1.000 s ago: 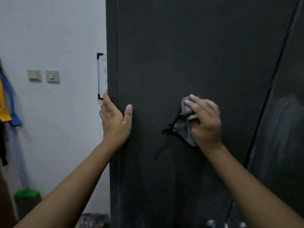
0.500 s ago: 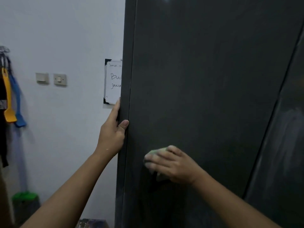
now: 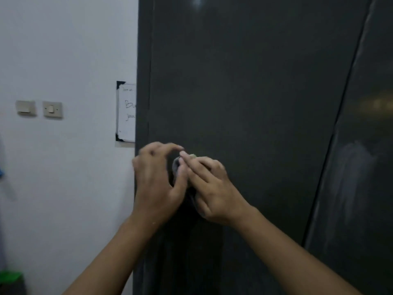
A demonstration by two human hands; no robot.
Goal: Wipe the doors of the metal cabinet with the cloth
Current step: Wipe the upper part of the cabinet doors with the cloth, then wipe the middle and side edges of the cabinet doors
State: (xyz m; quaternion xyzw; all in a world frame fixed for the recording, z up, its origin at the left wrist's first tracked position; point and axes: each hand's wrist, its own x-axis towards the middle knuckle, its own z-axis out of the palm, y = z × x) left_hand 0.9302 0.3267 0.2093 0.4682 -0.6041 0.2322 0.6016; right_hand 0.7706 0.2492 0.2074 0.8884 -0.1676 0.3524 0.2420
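Observation:
The dark grey metal cabinet fills the right of the view; its left door (image 3: 251, 99) meets the right door (image 3: 368, 171) at a slanted seam. My right hand (image 3: 212, 188) presses a grey cloth (image 3: 176, 166) with a green edge against the left door, near that door's left edge. My left hand (image 3: 156, 179) has joined it. The left thumb lies along the cloth and the fingers curl over its top, blurred by motion. Most of the cloth is hidden under both hands.
Pale streaks mark the right door. A white wall (image 3: 63, 50) stands left of the cabinet, with two switches (image 3: 52, 109) and a taped paper note (image 3: 126, 111) partly behind the cabinet side. A green-lidded bin (image 3: 9, 277) sits low at the left.
My left hand left the cabinet's side edge and came down to the cloth. My right hand moved the cloth across the left door, down and to the left.

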